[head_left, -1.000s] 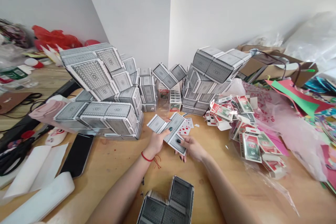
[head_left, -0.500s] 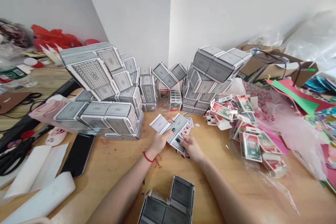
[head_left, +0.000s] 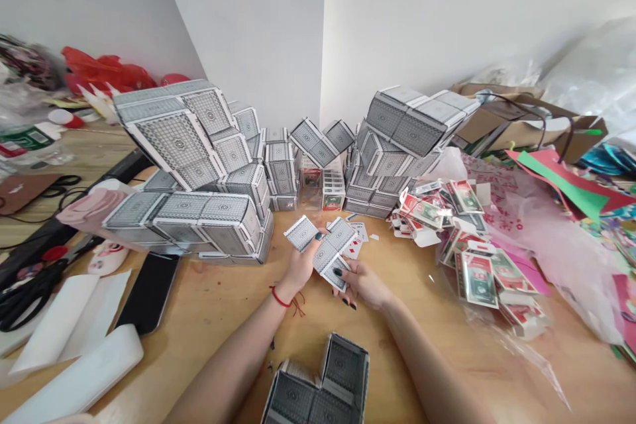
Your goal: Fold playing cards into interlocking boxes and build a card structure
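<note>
Both my hands meet over the middle of the wooden table [head_left: 213, 308], holding a small fan of grey-backed playing cards [head_left: 324, 248]. My left hand [head_left: 301, 268] grips the cards from the left, thumb across their backs. My right hand [head_left: 362, 281] pinches the lowest card from the right. A few face-up red cards [head_left: 356, 245] lie on the table just behind the fan. Close to me stands a block built from grey-backed cards [head_left: 318, 391].
Large card-built blocks stand at the back left [head_left: 193, 165] and back centre-right [head_left: 402, 139]. Opened red-and-green card boxes [head_left: 467, 238] are heaped to the right on plastic film. A black phone [head_left: 149, 291], scissors [head_left: 30, 285] and white paper [head_left: 69, 324] lie at left.
The fan of cards has closed up and drawn slightly nearer to my hands; my right hand shifted a little left along the lower card. Nothing else moved.
</note>
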The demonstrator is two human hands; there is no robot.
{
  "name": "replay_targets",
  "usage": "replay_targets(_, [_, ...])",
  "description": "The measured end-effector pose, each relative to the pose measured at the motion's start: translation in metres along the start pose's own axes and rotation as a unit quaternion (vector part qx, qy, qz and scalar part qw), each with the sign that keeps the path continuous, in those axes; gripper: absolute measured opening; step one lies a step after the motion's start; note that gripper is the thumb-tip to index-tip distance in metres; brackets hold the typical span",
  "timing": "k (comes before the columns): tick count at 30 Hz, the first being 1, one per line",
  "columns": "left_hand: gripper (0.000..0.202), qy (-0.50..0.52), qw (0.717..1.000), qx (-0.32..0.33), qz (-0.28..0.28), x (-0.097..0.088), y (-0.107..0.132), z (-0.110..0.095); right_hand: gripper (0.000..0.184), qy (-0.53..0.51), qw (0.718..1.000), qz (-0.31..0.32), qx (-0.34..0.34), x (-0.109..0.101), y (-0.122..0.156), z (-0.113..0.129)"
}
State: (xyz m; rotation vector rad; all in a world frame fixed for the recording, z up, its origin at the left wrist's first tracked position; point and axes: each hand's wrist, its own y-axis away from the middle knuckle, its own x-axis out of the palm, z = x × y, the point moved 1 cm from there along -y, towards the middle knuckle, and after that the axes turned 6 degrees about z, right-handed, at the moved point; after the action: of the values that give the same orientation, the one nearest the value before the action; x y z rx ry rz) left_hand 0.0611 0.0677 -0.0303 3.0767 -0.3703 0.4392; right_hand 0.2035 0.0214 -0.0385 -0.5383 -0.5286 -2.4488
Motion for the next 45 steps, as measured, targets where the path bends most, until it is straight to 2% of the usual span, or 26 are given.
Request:
replay_targets(3, [0.018, -0.009, 1.0, -0.003, 0.004, 0.001, 0.002, -0.001, 0.028, 0.014, 0.999, -0.026, -0.012, 0.003, -0.003, -0.003])
replay_targets(9, [0.02, -0.034, 0.999, 0.007, 0.03, 0.004, 0.003, -0.002, 0.028, -0.005, 0.999, -0.038, -0.037, 0.007, -0.007, -0.002])
replay_targets(12, [0.021, -0.015, 0.999, -0.001, 0.041, 0.005, 0.003, -0.004, 0.027, -0.007, 0.999, -0.018, -0.039, 0.006, -0.007, 0.001])
replay_targets(16, [0.026, 0.069, 0.995, 0.001, 0.072, 0.001, 0.003, -0.004, 0.028, 0.001, 0.999, 0.023, -0.029, 0.003, -0.003, 0.004])
replay_targets(18, [0.029, 0.097, 0.995, 0.013, 0.035, -0.004, 0.001, -0.003, 0.029, -0.002, 0.999, 0.043, -0.02, 0.002, -0.001, 0.003])
replay_targets(21, [0.03, 0.113, 0.991, 0.039, -0.056, -0.01, -0.002, -0.007, 0.029, -0.006, 0.998, 0.067, 0.007, 0.002, 0.0, 0.001])
replay_targets(22, [0.032, 0.133, 0.988, 0.039, -0.067, -0.01, -0.003, -0.01, 0.03, -0.006, 0.997, 0.071, 0.017, 0.003, 0.0, 0.0])
replay_targets(25, [0.039, 0.23, 0.973, 0.005, -0.031, -0.007, -0.006, -0.019, 0.032, -0.009, 0.997, 0.063, 0.049, 0.004, -0.002, -0.004])
replay_targets(27, [0.036, 0.271, 0.962, -0.013, -0.018, -0.005, -0.008, -0.023, 0.032, -0.013, 0.997, 0.043, 0.065, 0.004, -0.005, -0.007])
replay_targets(32, [0.017, 0.336, 0.94, -0.036, -0.04, 0.0, -0.015, -0.021, 0.031, 0.002, 0.999, -0.019, 0.041, 0.006, -0.01, -0.011])
replay_targets(41, [0.012, 0.334, 0.939, -0.049, -0.061, 0.006, -0.016, -0.022, 0.029, 0.022, 0.998, -0.05, 0.021, 0.014, -0.011, -0.009])
replay_targets(45, [0.011, 0.32, 0.944, -0.044, -0.059, 0.008, -0.014, -0.022, 0.029, 0.02, 0.999, -0.045, 0.016, 0.016, -0.011, -0.009])
